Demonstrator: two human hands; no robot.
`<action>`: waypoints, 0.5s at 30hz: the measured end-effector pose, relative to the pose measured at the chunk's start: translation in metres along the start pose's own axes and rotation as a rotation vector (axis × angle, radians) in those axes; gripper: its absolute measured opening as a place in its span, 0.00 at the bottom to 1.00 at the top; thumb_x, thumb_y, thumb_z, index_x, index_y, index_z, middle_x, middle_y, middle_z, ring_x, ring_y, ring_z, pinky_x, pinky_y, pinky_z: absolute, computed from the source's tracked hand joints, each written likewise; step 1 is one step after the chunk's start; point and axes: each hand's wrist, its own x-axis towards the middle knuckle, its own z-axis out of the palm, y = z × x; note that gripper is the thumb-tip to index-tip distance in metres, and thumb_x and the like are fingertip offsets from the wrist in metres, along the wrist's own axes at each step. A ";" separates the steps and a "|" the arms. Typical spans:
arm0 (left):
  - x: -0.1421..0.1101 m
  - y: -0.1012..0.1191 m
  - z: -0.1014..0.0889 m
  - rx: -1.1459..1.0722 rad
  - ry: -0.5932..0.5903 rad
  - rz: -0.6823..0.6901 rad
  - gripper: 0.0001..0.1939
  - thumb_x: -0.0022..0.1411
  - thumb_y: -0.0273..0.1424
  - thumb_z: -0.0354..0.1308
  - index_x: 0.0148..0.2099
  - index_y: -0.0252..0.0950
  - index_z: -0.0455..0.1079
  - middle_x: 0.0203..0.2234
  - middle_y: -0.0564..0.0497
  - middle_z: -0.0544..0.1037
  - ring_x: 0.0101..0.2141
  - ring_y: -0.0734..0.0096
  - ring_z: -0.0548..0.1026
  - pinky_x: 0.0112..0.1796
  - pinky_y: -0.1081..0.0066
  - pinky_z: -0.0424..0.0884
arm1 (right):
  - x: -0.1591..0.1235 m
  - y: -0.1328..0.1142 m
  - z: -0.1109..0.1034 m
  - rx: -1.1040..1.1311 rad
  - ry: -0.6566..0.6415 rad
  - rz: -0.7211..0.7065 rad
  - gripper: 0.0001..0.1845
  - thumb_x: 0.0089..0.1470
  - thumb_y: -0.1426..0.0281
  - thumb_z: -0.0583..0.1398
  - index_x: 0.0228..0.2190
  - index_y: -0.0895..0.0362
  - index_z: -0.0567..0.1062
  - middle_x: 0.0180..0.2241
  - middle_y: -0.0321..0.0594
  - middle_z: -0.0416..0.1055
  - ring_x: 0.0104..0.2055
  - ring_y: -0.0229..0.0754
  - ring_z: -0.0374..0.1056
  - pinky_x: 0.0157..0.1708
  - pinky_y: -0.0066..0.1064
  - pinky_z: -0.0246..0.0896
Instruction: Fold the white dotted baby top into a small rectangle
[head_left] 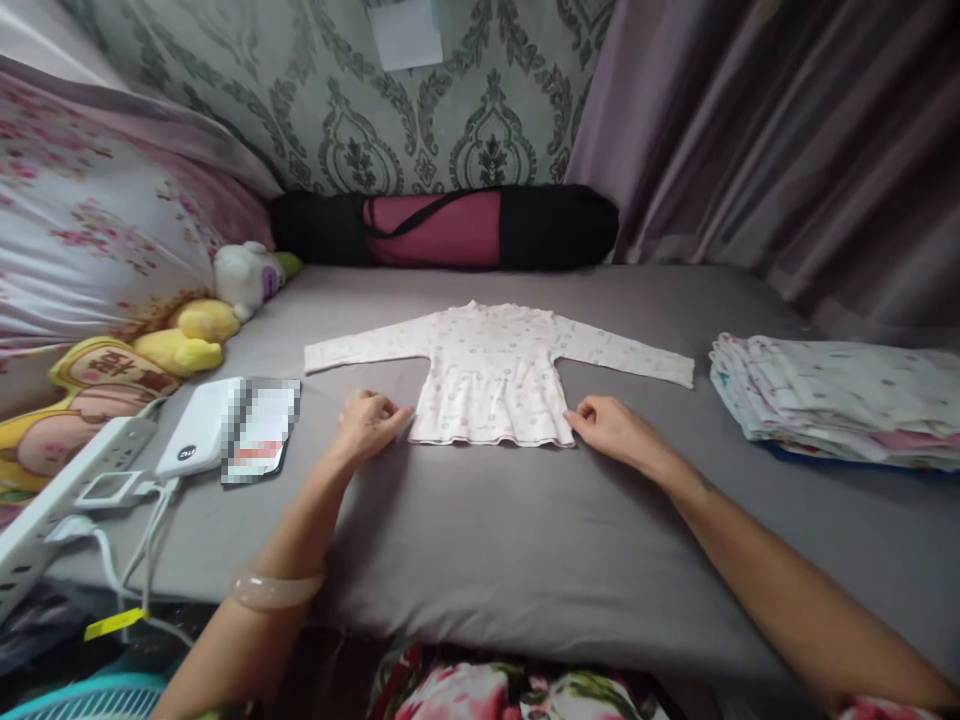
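A small white long-sleeved shirt with a faint printed pattern lies flat on the grey bed sheet, collar away from me and both sleeves stretched out sideways. At its lower left side, my left hand is closed, thumb and finger pinched at the edge of the cloth. My right hand pinches the lower right side near the hem, its other fingers curled in. The bottom hem between the hands is slightly wavy.
A stack of folded clothes lies at the right. On the left are a white power bank, a phone, a power strip with cables, and plush toys. A black and maroon long bag rests along the wall.
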 end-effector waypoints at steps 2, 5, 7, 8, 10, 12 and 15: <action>-0.008 0.009 0.003 -0.022 0.001 -0.014 0.19 0.57 0.46 0.55 0.33 0.36 0.77 0.38 0.41 0.77 0.48 0.53 0.72 0.47 0.63 0.67 | -0.010 -0.008 0.005 -0.055 0.024 0.013 0.12 0.57 0.58 0.60 0.28 0.53 0.74 0.28 0.37 0.74 0.30 0.42 0.68 0.25 0.28 0.49; -0.014 0.019 0.010 -0.052 0.027 -0.032 0.17 0.55 0.44 0.57 0.30 0.36 0.76 0.38 0.43 0.76 0.46 0.56 0.72 0.46 0.65 0.67 | -0.016 -0.017 0.009 -0.086 0.037 -0.025 0.08 0.58 0.63 0.59 0.30 0.53 0.73 0.31 0.38 0.74 0.32 0.41 0.68 0.27 0.28 0.49; -0.016 0.022 0.015 -0.077 0.054 -0.032 0.15 0.53 0.43 0.58 0.29 0.36 0.76 0.37 0.44 0.75 0.44 0.57 0.72 0.45 0.65 0.68 | -0.018 -0.021 0.011 -0.075 0.050 -0.047 0.06 0.58 0.67 0.58 0.29 0.53 0.72 0.33 0.38 0.73 0.33 0.40 0.68 0.28 0.28 0.49; -0.017 0.023 0.017 -0.096 0.069 -0.027 0.14 0.53 0.42 0.58 0.28 0.36 0.75 0.37 0.44 0.75 0.43 0.58 0.73 0.44 0.66 0.68 | -0.019 -0.022 0.011 -0.061 0.061 -0.049 0.06 0.58 0.68 0.58 0.29 0.53 0.71 0.33 0.38 0.73 0.33 0.40 0.67 0.28 0.28 0.49; -0.019 0.022 0.018 -0.157 0.088 -0.010 0.13 0.54 0.41 0.57 0.28 0.36 0.73 0.34 0.46 0.75 0.40 0.61 0.73 0.42 0.67 0.68 | -0.019 -0.023 0.011 -0.015 0.086 -0.021 0.06 0.58 0.69 0.57 0.29 0.53 0.70 0.32 0.37 0.73 0.32 0.40 0.67 0.28 0.28 0.49; -0.022 0.020 0.019 -0.249 0.093 0.000 0.14 0.56 0.42 0.55 0.28 0.37 0.71 0.30 0.48 0.75 0.34 0.64 0.73 0.37 0.69 0.68 | -0.020 -0.023 0.011 0.063 0.108 0.024 0.05 0.58 0.69 0.56 0.29 0.53 0.70 0.30 0.35 0.73 0.31 0.40 0.67 0.28 0.28 0.50; -0.027 0.018 0.018 -0.386 0.104 0.033 0.15 0.59 0.44 0.52 0.34 0.38 0.69 0.25 0.53 0.74 0.28 0.68 0.71 0.32 0.71 0.67 | -0.018 -0.021 0.014 0.209 0.108 0.048 0.04 0.58 0.69 0.56 0.35 0.53 0.70 0.26 0.33 0.72 0.30 0.40 0.68 0.29 0.27 0.53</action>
